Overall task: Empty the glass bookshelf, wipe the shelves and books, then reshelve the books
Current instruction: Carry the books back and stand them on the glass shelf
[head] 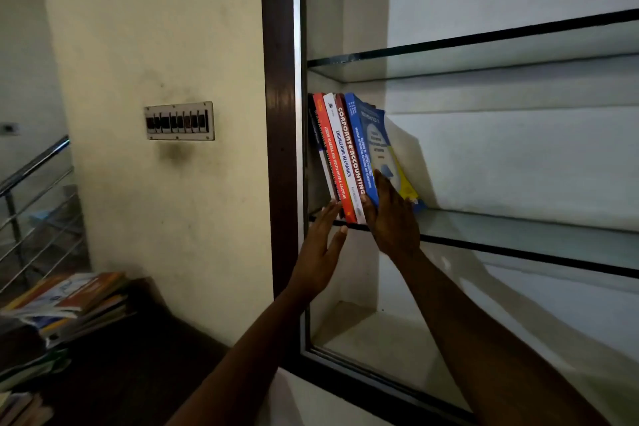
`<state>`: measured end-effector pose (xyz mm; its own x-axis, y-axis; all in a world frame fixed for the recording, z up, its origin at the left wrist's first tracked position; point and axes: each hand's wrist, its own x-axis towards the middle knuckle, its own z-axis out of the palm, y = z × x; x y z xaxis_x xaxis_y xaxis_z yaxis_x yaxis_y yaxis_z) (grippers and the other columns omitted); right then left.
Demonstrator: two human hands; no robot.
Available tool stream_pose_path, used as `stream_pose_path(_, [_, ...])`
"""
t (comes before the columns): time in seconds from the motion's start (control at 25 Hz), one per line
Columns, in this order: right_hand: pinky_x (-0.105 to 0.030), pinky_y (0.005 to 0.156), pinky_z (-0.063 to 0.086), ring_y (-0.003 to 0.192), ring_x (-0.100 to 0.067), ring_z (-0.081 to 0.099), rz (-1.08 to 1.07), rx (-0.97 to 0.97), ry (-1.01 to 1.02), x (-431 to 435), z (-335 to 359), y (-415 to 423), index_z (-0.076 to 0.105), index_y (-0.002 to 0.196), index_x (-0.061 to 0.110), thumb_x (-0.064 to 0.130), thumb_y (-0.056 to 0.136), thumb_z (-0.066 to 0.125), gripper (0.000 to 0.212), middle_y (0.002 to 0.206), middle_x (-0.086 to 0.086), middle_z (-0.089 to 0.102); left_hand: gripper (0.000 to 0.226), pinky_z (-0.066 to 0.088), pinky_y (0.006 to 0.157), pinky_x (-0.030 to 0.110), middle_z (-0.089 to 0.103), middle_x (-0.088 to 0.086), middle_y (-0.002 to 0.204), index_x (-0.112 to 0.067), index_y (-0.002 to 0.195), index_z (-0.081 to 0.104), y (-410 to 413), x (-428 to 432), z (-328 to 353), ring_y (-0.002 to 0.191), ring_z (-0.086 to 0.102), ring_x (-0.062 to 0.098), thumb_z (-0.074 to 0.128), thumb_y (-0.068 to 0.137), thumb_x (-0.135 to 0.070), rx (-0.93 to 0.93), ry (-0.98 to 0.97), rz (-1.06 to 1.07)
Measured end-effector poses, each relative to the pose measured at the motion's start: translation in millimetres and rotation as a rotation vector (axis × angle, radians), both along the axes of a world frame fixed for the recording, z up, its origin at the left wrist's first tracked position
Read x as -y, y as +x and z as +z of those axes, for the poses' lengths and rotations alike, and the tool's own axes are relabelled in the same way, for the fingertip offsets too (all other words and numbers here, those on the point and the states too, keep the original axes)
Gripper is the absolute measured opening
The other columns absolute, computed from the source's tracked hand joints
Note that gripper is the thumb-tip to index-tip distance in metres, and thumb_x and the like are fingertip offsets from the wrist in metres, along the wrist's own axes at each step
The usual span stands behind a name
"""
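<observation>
Far left: stack (65, 301) of books waiting on the dark table (138, 356). Switch panel (179, 120) on the wall.

Left hand (321, 242) — fingers straight, slightly spread, tips touching the foot of the leftmost spine.

Books (340, 156), five or so, stand at the left end of the middle glass shelf (518, 232), tops leaning toward the side wall.

Right hand (392, 218) lies against the lower end of the blue book (370, 135); gripping or only pressing — cannot tell.

Reads as reshelving, early on. Next move likely calls for sliding the feet left to stand the row upright, steadying it, then fetching from the stack.
</observation>
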<state>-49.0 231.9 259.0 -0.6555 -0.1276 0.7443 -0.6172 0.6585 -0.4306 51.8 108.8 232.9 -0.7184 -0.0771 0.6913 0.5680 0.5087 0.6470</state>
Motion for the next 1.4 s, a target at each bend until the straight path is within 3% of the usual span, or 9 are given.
stream_pose_path(0.28, [-0.028, 0.106, 0.03, 0.135, -0.018, 0.033, 0.102, 0.299, -0.335, 25.0, -57.3, 140.8, 0.032, 0.143, 0.017, 0.017, 0.094, 0.051, 0.053, 0.147, -0.004, 0.036, 0.045, 0.024, 0.11, 0.022, 0.028, -0.008, 0.151, -0.034, 0.139, 0.029, 106.2, 49.4, -53.5, 0.138, 0.025, 0.003, 0.044, 0.097, -0.028, 0.099, -0.038, 0.073])
stream_pose_path(0.36, [-0.016, 0.1, 0.031, 0.128, -0.009, 0.038, 0.248, 0.385, -0.318, 45.6, -82.7, 191.5, 0.04, 0.137, 0.019, 0.018, 0.095, 0.05, 0.044, 0.141, 0.001, 0.043, 0.045, 0.023, 0.106, 0.013, 0.03, -0.013, 0.149, -0.035, 0.138, 0.032, 146.9, 69.4, -79.0, 0.134, 0.026, -0.005, 0.043, 0.094, -0.033, 0.158, 0.03, 0.063])
stream_pose_path(0.56, [0.001, 0.08, 0.037, 0.106, -0.001, 0.052, 0.674, 0.677, -0.211, 118.2, -134.6, 287.2, 0.055, 0.114, 0.028, 0.014, 0.095, 0.05, 0.024, 0.115, 0.011, 0.055, 0.04, 0.035, 0.108, 0.023, 0.049, -0.012, 0.139, -0.037, 0.127, 0.047, 241.7, 149.9, -154.1, 0.128, 0.044, 0.001, 0.054, 0.087, -0.036, 0.256, 0.223, 0.241])
stream_pose_path(0.72, [-0.011, 0.082, 0.044, 0.095, 0.001, 0.056, 0.919, 0.911, -0.017, 184.8, -183.0, 331.1, 0.06, 0.105, 0.03, 0.017, 0.096, 0.049, 0.019, 0.107, 0.011, 0.061, 0.031, 0.038, 0.106, 0.028, 0.055, -0.007, 0.13, -0.027, 0.122, 0.054, 338.3, 210.4, -202.6, 0.122, 0.048, 0.007, 0.055, 0.093, -0.016, 0.343, 0.453, 0.572])
stream_pose_path(0.88, [-0.025, 0.088, 0.047, 0.104, -0.011, 0.059, 1.136, 1.129, 0.304, 259.6, -245.9, 385.3, 0.063, 0.111, 0.018, 0.015, 0.096, 0.048, 0.022, 0.108, 0.003, 0.064, 0.026, 0.038, 0.085, 0.002, 0.056, 0.005, 0.125, -0.013, 0.119, 0.055, 471.1, 210.6, -267.7, 0.117, 0.05, 0.015, 0.047, 0.095, -0.006, 0.388, 0.732, 1.043])
stream_pose_path(1.0, [-0.011, 0.073, 0.045, 0.092, -0.013, 0.06, 1.368, 1.218, 0.57, 301.4, -285.9, 437.3, 0.062, 0.111, 0.009, 0.006, 0.096, 0.043, 0.024, 0.104, -0.003, 0.064, 0.028, 0.038, 0.088, 0.017, 0.057, 0.006, 0.122, -0.006, 0.122, 0.057, 558.3, 179.6, -310.4, 0.113, 0.05, 0.013, 0.047, 0.096, -0.006, 0.454, 0.921, 1.371])
stream_pose_path(1.2, [-0.006, 0.061, 0.041, 0.055, 0.009, 0.056, 1.689, 1.253, 1.032, 349.8, -350.1, 524.8, 0.058, 0.099, 0.016, 0.001, 0.095, 0.044, 0.02, 0.09, -0.008, 0.064, 0.028, 0.039, 0.082, 0.018, 0.058, 0.006, 0.116, -0.004, 0.122, 0.058, 652.3, 115.4, -354.7, 0.108, 0.053, 0.018, 0.047, 0.097, -0.01, 0.545, 1.143, 1.769])
stream_pose_path(1.28, [-0.013, 0.069, 0.044, 0.063, 0.003, 0.057, 1.777, 1.192, 1.291, 372.3, -371.0, 554.0, 0.062, 0.109, 0.008, 0.006, 0.095, 0.046, 0.021, 0.092, -0.004, 0.062, 0.026, 0.043, 0.073, 0.011, 0.06, 0.012, 0.116, 0.0, 0.119, 0.059, 672.1, 99.8, -379.1, 0.107, 0.056, 0.022, 0.047, 0.096, -0.006, 0.522, 1.295, 1.878])
stream_pose_path(1.4, [-0.021, 0.082, 0.045, 0.084, -0.01, 0.059, 1.873, 0.997, 1.523, 418.0, -398.2, 583.6, 0.064, 0.114, 0.01, 0.013, 0.094, 0.05, 0.024, 0.103, -0.005, 0.067, 0.027, 0.042, 0.077, 0.021, 0.059, 0.018, 0.122, 0.004, 0.12, 0.057, 690.7, 115.2, -400.3, 0.111, 0.057, 0.032, 0.046, 0.096, -0.006, 0.492, 1.555, 1.91])
